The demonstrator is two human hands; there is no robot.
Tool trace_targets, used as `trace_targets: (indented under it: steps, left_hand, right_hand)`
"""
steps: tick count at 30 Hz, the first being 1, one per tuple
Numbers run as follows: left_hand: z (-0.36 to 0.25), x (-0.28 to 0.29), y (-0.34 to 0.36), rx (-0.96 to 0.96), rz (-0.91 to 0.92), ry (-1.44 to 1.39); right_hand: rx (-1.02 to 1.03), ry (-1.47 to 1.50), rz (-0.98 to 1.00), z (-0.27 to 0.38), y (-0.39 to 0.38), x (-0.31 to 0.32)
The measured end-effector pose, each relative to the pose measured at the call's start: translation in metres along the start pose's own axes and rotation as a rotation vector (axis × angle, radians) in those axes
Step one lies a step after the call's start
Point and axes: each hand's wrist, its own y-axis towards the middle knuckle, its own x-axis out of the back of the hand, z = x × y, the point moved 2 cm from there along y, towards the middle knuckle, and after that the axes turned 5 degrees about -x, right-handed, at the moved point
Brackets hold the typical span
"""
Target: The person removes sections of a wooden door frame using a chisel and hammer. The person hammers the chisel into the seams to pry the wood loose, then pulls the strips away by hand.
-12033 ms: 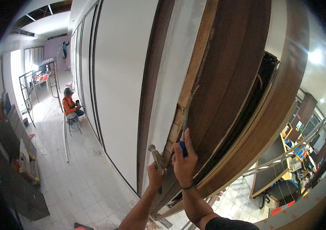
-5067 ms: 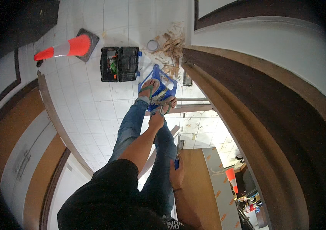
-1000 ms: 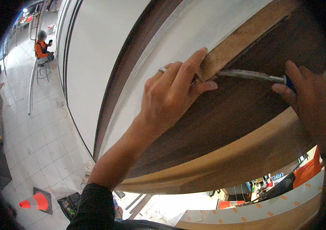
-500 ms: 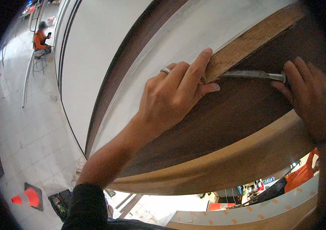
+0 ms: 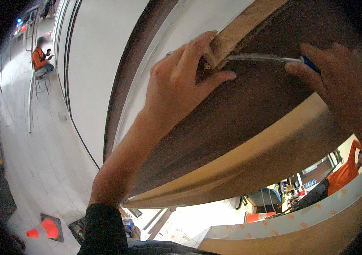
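Observation:
My left hand [image 5: 174, 78] is bent over the near end of a wooden strip [image 5: 247, 29], fingers curled round it and thumb stretched out below. The strip runs up to the right along the border between a white surface [image 5: 181, 32] and a dark brown panel [image 5: 232, 106]. My right hand [image 5: 344, 74] is closed on the blue handle of a chisel [image 5: 266, 58]. Its long metal blade points left, and the tip meets the underside of the strip near my left thumb. The end of the strip looks rough and splintered.
A light brown curved band [image 5: 240, 170] edges the panel below. On the tiled floor lies an orange cone [image 5: 47, 229] beside a dark tray [image 5: 76, 229]. One person [image 5: 40, 55] sits on a stool far left; another in orange [image 5: 344, 176] is at lower right, beyond a grey-topped board [image 5: 283, 227].
My view has shifted, so the strip sits higher. My left fingers have curled further round the strip's end. The chisel remains in my right hand, its tip still at the strip.

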Motion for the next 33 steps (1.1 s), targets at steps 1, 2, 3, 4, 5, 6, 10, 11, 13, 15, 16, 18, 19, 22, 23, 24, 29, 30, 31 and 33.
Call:
trace_targets:
  steps: [1,2,3,4,5,6,10,11,13,15,16,18,19,22,23,24,29,30,31,33]
  left_hand:
    - [-0.001,0.001,0.003,0.009,0.017,-0.010]
    - [0.000,0.005,0.005,0.000,0.018,-0.009]
    - [0.001,0.009,0.006,0.016,0.089,0.011]
    - [0.001,0.010,0.009,0.030,0.157,0.031]
    - [0.000,0.011,0.012,0.017,0.156,0.036]
    - [0.000,0.012,0.013,-0.005,0.208,0.066]
    - [-0.002,-0.004,0.003,-0.091,0.233,0.118]
    - [0.003,-0.001,0.004,-0.114,0.240,0.139]
    - [0.008,0.000,0.007,-0.193,0.142,0.205]
    - [0.007,0.000,0.009,-0.200,0.165,0.245]
    - [0.007,-0.001,0.008,-0.195,0.189,0.271]
    - [0.002,-0.003,0.004,-0.191,0.205,0.287]
    - [0.002,-0.005,0.002,-0.186,0.225,0.289]
    - [0.005,-0.005,0.002,-0.222,0.150,0.187]
    - [0.008,-0.002,0.005,-0.219,0.150,0.193]
    - [0.010,0.001,0.007,-0.243,0.131,0.210]
    - [0.009,-0.006,0.000,-0.286,0.065,0.202]
    - [0.011,-0.003,0.002,-0.223,0.126,0.228]
    - [0.012,0.000,0.003,-0.161,0.187,0.254]
    - [0.014,-0.005,0.002,-0.216,0.130,0.236]
  right_hand:
    - [-0.034,0.010,0.124,-0.002,0.002,-0.003]
    - [-0.052,0.016,0.177,0.000,0.003,-0.001]
    - [-0.072,0.024,0.229,0.003,0.003,0.000]
    - [-0.093,0.053,0.245,0.007,0.001,0.005]
    - [-0.110,0.073,0.249,0.005,0.001,0.003]
    - [-0.125,0.088,0.249,0.004,-0.001,0.005]
    - [0.100,0.172,0.193,-0.010,-0.001,0.005]
    - [0.143,0.207,0.118,-0.008,0.002,0.013]
    - [0.090,0.145,0.087,-0.004,0.002,0.015]
    - [0.051,0.068,0.068,-0.005,0.001,0.012]
    - [0.062,0.015,0.030,-0.005,0.002,0.010]
    - [0.075,-0.047,-0.014,-0.008,0.006,0.004]
    - [0.177,-0.064,-0.116,-0.010,0.008,-0.001]
    - [0.302,-0.069,-0.272,-0.015,0.018,-0.010]
    - [0.320,-0.038,-0.336,-0.013,0.022,-0.012]
    - [0.325,-0.035,-0.339,-0.013,0.026,-0.014]
    - [0.178,0.030,0.079,-0.015,0.023,-0.016]
    - [0.178,0.043,0.076,-0.009,0.019,-0.012]
    - [0.101,0.027,0.086,-0.002,0.013,-0.006]
    - [0.024,0.001,0.121,0.006,0.010,0.009]
